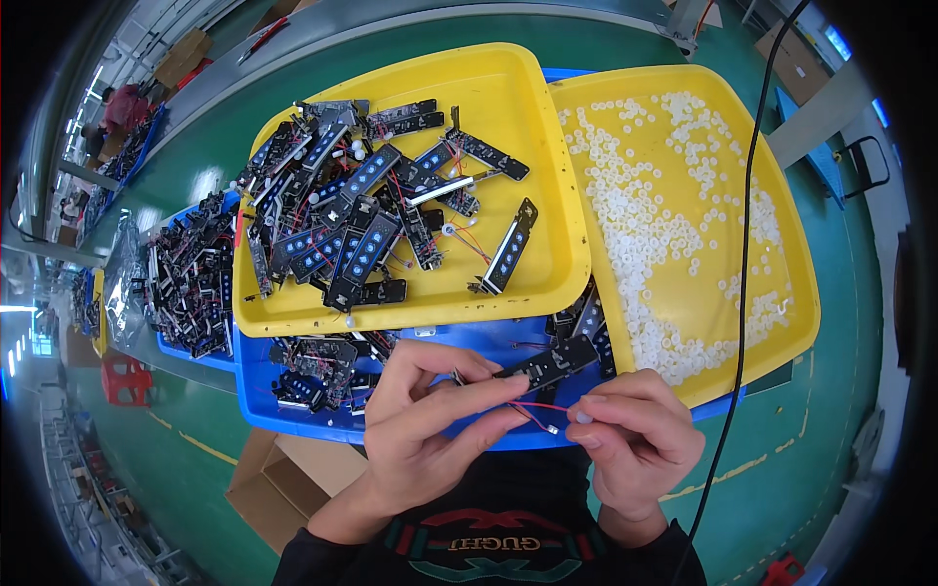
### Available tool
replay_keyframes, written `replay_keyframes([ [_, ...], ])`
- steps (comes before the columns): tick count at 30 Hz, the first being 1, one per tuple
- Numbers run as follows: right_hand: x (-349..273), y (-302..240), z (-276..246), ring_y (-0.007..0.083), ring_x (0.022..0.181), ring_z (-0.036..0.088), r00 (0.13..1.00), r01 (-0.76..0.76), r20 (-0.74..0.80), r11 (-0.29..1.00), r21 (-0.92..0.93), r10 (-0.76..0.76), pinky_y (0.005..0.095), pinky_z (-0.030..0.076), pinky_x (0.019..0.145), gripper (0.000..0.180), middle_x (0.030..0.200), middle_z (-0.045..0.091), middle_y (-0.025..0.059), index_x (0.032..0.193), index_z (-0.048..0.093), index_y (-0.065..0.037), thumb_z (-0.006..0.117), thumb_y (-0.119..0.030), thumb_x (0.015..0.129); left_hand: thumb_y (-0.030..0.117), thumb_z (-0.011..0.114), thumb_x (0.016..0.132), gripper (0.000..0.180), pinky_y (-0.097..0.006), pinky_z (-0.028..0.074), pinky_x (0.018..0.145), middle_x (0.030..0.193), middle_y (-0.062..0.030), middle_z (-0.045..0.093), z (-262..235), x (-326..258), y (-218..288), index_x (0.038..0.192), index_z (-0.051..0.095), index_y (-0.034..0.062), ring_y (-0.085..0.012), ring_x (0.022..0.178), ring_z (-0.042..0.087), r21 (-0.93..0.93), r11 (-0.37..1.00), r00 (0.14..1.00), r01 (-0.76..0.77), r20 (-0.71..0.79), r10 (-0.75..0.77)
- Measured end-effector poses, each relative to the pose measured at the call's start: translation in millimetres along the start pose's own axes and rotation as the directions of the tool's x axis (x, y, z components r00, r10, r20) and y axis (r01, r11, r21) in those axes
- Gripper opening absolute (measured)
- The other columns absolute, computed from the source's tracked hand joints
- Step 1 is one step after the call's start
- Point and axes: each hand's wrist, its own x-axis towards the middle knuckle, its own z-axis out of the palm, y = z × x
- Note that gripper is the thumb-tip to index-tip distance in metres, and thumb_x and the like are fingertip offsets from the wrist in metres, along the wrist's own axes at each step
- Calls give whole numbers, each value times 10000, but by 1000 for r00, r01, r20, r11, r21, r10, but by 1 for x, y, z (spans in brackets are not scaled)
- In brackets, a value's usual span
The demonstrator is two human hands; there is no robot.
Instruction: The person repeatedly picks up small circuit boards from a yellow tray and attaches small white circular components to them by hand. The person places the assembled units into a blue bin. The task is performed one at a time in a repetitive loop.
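My left hand (430, 420) grips a long black circuit board (562, 361) between thumb and fingers, in front of the yellow tray. From the board run thin red and dark wires (532, 405), ending in a small pale part (553, 430) that hangs between my hands. Closed in a pinch, my right hand (640, 439) holds a small whitish translucent piece (583, 417) at its fingertips. Its exact form is partly hidden by the fingers. Many similar boards (366, 176) with wires lie heaped in the left yellow tray (459, 317).
Small white translucent rings (635, 244) lie scattered in the right yellow tray (796, 293). Beneath the trays, a blue bin (256, 391) holds more boards; another blue bin (171, 342) stands left. A black cable (747, 225) hangs across the right side. An open cardboard box (278, 488) sits below.
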Motion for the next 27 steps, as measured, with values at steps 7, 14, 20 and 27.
replay_keyframes([
  [7,0,2,7,190,683,646,999,30,-9,999,16,-30,249,497,578,242,858,680,148,923,715,35,810,-3,703,21,815,687,241,-329,515,775,947,-88,528,2,-1,6,918,752,46,-224,868,591,24,998,999,51,1,-51],
  [14,-7,2,13,194,707,653,996,-66,-52,984,166,76,252,516,599,237,877,680,155,929,713,32,799,12,710,-58,792,701,296,-210,494,564,989,-87,509,3,-1,0,970,755,59,-142,839,607,0,999,999,-38,-3,38],
  [20,-11,10,21,192,725,653,985,-82,-101,898,432,139,254,520,597,238,911,672,168,916,712,22,797,43,695,-59,803,671,340,-237,524,635,947,-70,529,2,-1,2,978,755,78,-175,867,596,-35,996,996,-83,2,84],
  [27,-10,8,14,191,741,659,999,-42,37,955,294,33,251,516,594,267,929,667,163,899,703,22,821,44,660,-64,801,638,377,-243,504,631,930,-52,535,0,-2,1,977,762,98,-163,837,579,-8,995,995,-100,17,100],
])
